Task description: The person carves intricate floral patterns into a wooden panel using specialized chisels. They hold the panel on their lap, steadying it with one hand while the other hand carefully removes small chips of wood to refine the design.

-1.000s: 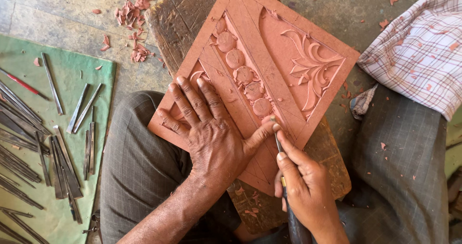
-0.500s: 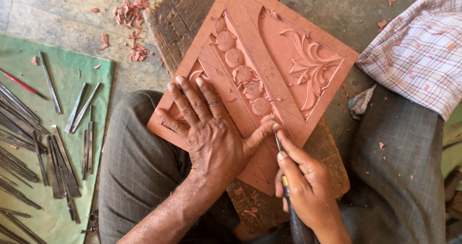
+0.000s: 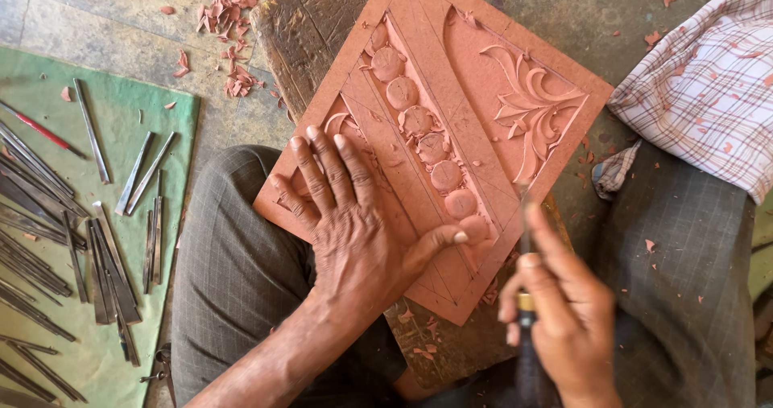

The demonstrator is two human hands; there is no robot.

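— Left hand [image 3: 354, 223]?
— Flat on the terracotta slab [image 3: 451, 126], palm down, fingers spread toward eleven o'clock, thumb stretched out toward three o'clock, tip just beside the lowest carved disc. Grasping nothing; pressing on the slab's near left part.

— And the right hand [image 3: 560, 311]?
— At five o'clock from the slab's centre, closed around a carving tool [image 3: 525, 295]. Dark handle running down through the fist, yellowish band showing between the fingers, blade pointing up toward twelve o'clock. Blurred at the tip, so contact with the clay impossible to tell; right at the slab's lower right edge, in any case.

— Where exactly does the slab sit?
— Middle of the view, turned like a diamond, resting on a worn wooden block [image 3: 310, 30] across the lap. Row of round discs running from eleven to five o'clock, leafy scroll relief at two o'clock.

— Around it?
— Green mat [image 3: 121, 110] at nine o'clock, covered with thin metal tools [image 3: 105, 271], one with a red shaft among them. Clay shavings [image 3: 229, 14] scattered at eleven o'clock on the floor. Checked cloth [image 3: 708, 78] at two o'clock, flecked with clay bits. Grey trousers [image 3: 241, 279] under and beside the block.
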